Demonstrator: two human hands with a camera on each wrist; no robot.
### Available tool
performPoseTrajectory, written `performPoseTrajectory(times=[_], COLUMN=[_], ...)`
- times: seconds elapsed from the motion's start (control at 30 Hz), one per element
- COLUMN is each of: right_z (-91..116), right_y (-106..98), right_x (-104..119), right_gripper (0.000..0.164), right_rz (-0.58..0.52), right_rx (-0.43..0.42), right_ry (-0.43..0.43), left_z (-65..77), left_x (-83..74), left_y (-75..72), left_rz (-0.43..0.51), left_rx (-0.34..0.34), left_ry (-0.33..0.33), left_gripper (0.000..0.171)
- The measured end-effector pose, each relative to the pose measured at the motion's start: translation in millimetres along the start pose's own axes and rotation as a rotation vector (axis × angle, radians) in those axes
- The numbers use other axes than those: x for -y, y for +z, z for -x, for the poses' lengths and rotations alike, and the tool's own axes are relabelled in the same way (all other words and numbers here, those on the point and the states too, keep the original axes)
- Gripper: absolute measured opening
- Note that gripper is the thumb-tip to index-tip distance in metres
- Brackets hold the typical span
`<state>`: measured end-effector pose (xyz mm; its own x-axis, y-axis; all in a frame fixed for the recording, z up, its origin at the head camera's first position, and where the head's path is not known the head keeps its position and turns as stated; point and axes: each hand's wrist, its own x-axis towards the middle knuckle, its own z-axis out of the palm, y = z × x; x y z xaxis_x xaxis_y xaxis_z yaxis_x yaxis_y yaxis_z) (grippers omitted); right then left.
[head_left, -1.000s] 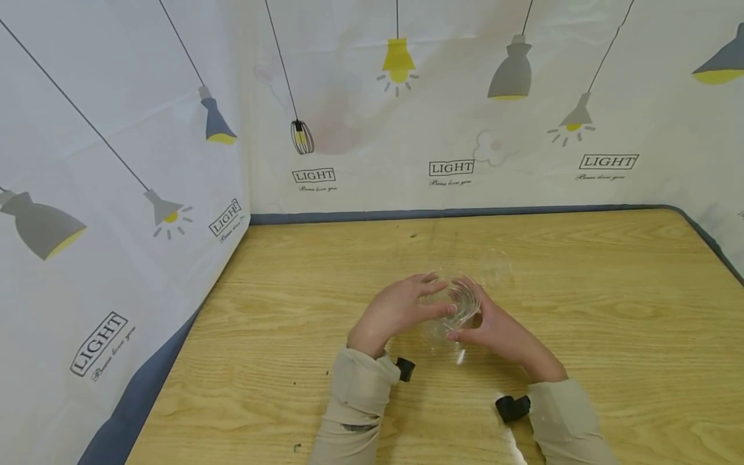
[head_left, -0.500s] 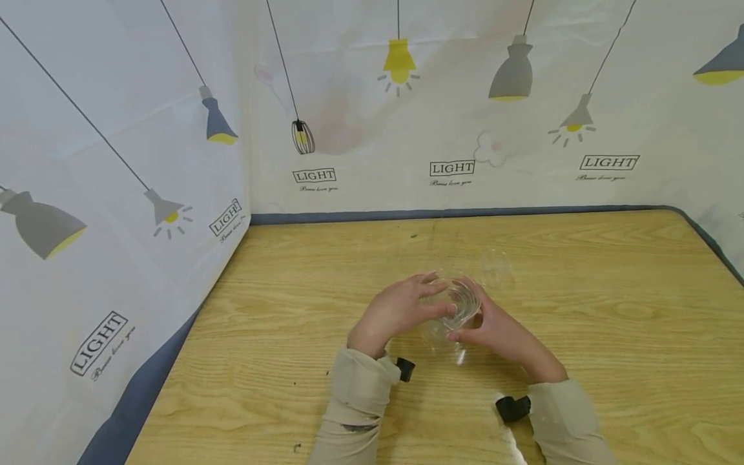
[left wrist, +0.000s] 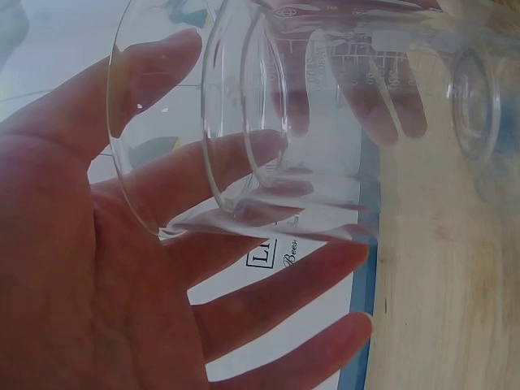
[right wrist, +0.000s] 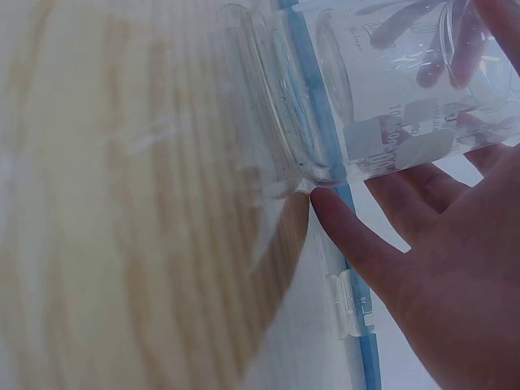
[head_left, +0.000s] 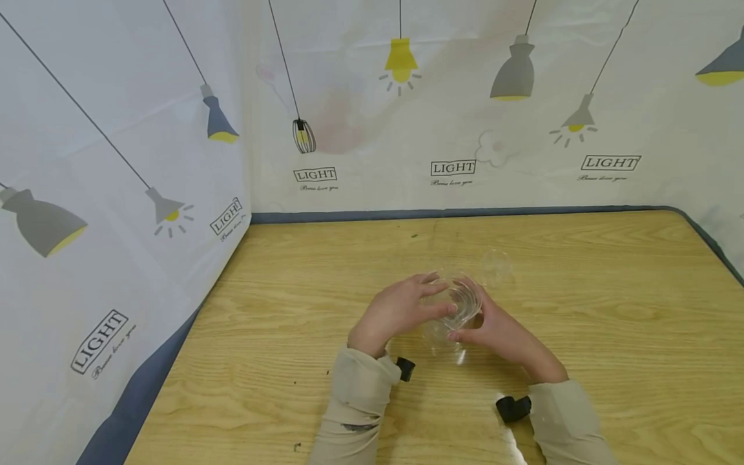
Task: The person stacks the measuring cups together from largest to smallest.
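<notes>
Clear glass beakers (head_left: 463,305) with printed measuring marks stand over the table between the two hands. Several rims show one behind another in the left wrist view, so they seem nested; how many there are is hard to tell through the glass. My left hand (head_left: 395,311) holds the upper rim (left wrist: 162,231) from the left, thumb on one side and fingers on the other. Lower down, my right hand (head_left: 500,330) grips the marked beaker (right wrist: 398,134) from the right, its thumb toward the front. Part of the glass is hidden by the fingers.
Another small clear beaker (head_left: 496,266) stands on the wooden table (head_left: 279,290), behind and right of the hands. White printed cloth (head_left: 372,129) hangs along the back and left sides. Black wrist straps or mounts (head_left: 514,408) stick out beside the sleeves.
</notes>
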<state>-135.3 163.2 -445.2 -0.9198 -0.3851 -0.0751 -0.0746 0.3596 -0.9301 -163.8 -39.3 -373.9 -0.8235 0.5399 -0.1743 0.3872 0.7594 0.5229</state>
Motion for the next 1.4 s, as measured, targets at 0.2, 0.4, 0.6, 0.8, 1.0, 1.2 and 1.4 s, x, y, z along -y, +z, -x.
performPoseTrajectory(times=[0.2, 0.4, 0.6, 0.8, 1.0, 1.2, 1.4], right_z=[-1.1, -2.6, -2.4, -1.4, -0.5, 0.1, -0.1], right_y=[-1.1, -1.0, 0.0, 0.7, -0.1, -1.1, -1.0], right_x=[-0.1, -4.0, -4.7, -2.4, -2.8, -2.9, -2.7], right_gripper=[0.091, 0.091, 0.094, 0.094, 0.098, 0.101, 0.096], right_rz=[0.004, 0.005, 0.026, 0.027, 0.031, 0.060, 0.072], right_rx=[0.000, 0.004, -0.008, -0.012, -0.012, -0.014, -0.021], right_ry=[-0.011, -0.018, -0.019, -0.003, 0.019, 0.024, 0.010], left_z=[0.1, 0.0, -0.4, 0.0, -1.0, -0.5, 1.0], left_x=[-0.8, -0.4, 0.1, 0.0, 0.6, -0.8, -0.9], left_y=[-1.4, -1.5, -0.5, -0.6, 0.7, 0.1, -1.9], left_rz=[0.003, 0.006, -0.005, 0.009, 0.079, 0.111, 0.153], left_rx=[0.005, 0.006, 0.002, 0.005, -0.016, -0.074, -0.128], left_ry=[0.007, 0.004, 0.003, 0.007, 0.032, 0.066, 0.062], left_gripper=[0.063, 0.064, 0.067, 0.067, 0.062, 0.060, 0.063])
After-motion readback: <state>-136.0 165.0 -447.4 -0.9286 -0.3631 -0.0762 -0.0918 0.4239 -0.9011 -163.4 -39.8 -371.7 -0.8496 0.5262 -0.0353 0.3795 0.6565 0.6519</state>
